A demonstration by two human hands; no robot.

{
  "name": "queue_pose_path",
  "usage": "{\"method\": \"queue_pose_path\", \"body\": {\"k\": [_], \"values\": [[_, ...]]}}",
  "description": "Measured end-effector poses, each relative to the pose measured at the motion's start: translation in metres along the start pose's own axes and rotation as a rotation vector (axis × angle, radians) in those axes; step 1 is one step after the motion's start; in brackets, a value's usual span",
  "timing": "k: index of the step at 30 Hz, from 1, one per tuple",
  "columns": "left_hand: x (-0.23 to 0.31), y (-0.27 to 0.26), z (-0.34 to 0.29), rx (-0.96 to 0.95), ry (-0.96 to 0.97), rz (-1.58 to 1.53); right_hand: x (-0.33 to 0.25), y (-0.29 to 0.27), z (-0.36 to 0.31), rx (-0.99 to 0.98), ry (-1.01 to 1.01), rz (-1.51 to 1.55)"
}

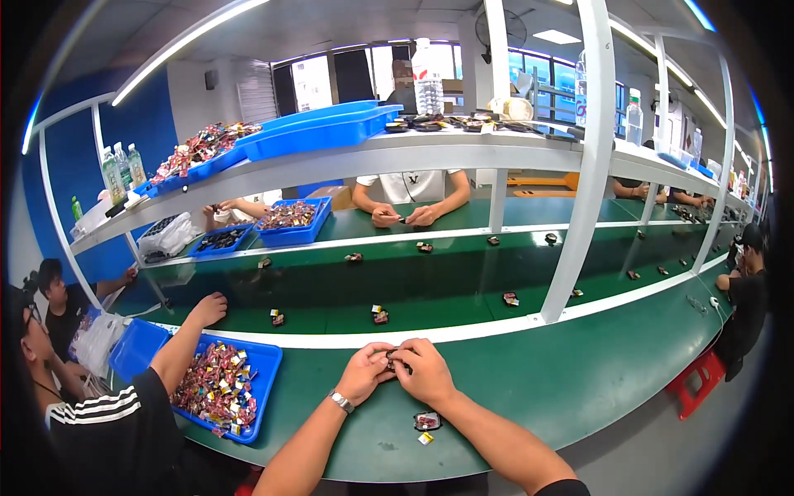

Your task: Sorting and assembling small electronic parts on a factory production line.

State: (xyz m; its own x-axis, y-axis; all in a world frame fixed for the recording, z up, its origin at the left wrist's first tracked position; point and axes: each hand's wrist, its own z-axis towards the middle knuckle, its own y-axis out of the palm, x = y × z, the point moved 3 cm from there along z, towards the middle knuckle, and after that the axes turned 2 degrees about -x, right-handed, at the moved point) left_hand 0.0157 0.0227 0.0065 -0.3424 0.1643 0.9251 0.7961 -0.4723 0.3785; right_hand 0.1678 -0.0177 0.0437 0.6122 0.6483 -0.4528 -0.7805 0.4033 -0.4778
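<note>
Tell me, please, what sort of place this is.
Probably an assembly workshop: small parts sit along a dark green belt, a blue tray holds many more, and people work along both sides.

Bright, fairly even light comes from ceiling lights (557, 36), with pale, washed-out windows (310, 81) behind. The green table (513, 405) has a soft sheen. Posts (597, 107) and shelf (331, 161) bend toward a black, blue-fringed rim. The dark piece (390, 362) between the hands (423, 376) seems too small to make out.

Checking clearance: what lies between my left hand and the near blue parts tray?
In the head view, only bare green benchtop separates your left hand from that blue parts tray.
</note>
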Motion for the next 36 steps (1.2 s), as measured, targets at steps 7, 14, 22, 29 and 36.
{"method": "queue_pose_path", "body": {"k": [7,14,22,29,36], "values": [[-0.004,-0.003,0.002,-0.028,-0.019,-0.016,0.001,0.002,0.0,-0.041,-0.028,-0.081],[-0.005,-0.002,0.001,-0.021,-0.013,-0.012,0.001,0.003,-0.002,-0.026,-0.041,-0.098],[-0.007,0.0,0.004,-0.017,-0.012,0.027,0.001,0.005,-0.004,-0.031,-0.013,-0.178],[-0.006,-0.005,0.005,0.086,0.021,-0.015,-0.007,0.009,-0.005,-0.057,-0.019,-0.127],[-0.003,-0.002,0.003,0.195,0.173,0.089,0.056,0.017,0.008,-0.045,0.131,-0.129]]}}
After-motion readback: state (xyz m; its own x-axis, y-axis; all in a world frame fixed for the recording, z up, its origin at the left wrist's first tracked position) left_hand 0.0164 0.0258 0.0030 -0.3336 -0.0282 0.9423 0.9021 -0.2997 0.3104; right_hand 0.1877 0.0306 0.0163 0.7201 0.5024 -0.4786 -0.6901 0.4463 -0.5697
